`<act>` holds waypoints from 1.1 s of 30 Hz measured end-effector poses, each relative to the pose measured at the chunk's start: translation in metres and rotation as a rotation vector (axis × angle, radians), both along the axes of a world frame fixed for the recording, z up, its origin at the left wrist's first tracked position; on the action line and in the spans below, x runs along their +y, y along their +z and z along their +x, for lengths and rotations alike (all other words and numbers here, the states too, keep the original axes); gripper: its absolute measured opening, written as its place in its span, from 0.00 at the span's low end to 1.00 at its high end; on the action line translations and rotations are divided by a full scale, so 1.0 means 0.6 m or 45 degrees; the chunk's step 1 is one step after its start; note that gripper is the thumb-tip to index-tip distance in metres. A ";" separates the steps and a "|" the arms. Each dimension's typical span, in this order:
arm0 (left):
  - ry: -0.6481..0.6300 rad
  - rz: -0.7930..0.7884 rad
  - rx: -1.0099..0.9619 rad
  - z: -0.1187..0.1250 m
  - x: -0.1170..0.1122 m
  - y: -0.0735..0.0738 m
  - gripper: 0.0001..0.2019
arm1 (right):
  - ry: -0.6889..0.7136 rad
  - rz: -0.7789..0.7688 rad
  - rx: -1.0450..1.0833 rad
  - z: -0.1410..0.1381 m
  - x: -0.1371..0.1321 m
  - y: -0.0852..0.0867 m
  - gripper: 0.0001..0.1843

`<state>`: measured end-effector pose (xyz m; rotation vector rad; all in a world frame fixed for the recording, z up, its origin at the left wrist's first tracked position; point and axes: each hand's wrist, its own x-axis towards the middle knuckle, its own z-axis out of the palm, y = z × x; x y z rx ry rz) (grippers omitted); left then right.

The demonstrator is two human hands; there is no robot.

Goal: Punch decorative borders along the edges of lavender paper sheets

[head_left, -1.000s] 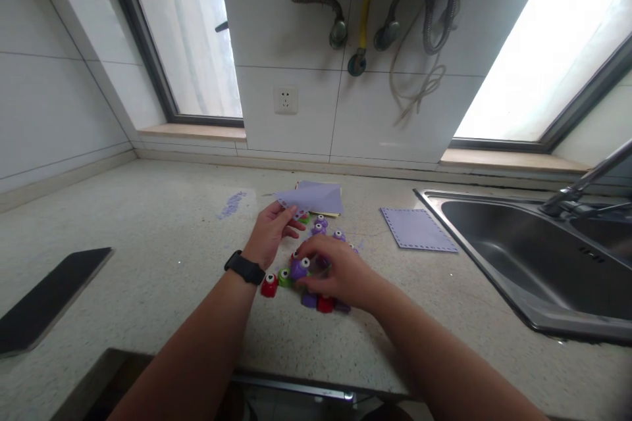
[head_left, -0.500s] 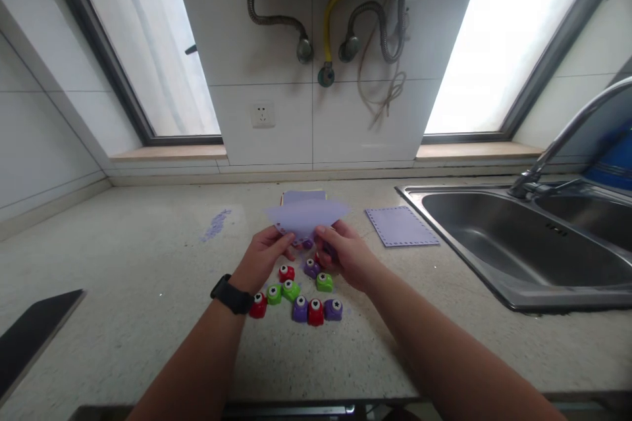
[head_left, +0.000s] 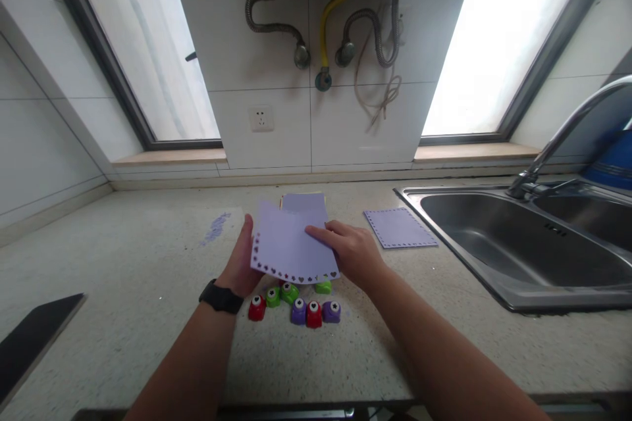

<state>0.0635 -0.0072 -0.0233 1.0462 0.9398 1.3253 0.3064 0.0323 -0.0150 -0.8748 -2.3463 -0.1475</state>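
Observation:
A sheet of light purple paper is held up over the counter, tilted, with small shapes punched along its near edge and lower left side. My left hand, with a black watch on its wrist, is closed on the sheet's left edge, thumb upright. On the right edge, my right hand grips the paper, its index finger lying across the top face. Several small craft punches stand below the sheet, among them a red punch, a green punch and a purple punch. The paper hides others behind it.
More purple paper lies behind the held sheet. Punched purple sheets rest to the right, beside the steel sink. Purple paper bits are heaped at the left, and a black flat board lies at the far left.
The sheet has swung from nearly edge-on to showing its broad face, and its punched edge now points toward me. My left hand has shifted left; my right index finger has stretched over the paper.

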 end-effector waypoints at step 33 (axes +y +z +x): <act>-0.296 0.118 0.684 -0.028 -0.044 0.092 0.25 | 0.305 -1.877 0.851 0.001 0.015 0.012 0.10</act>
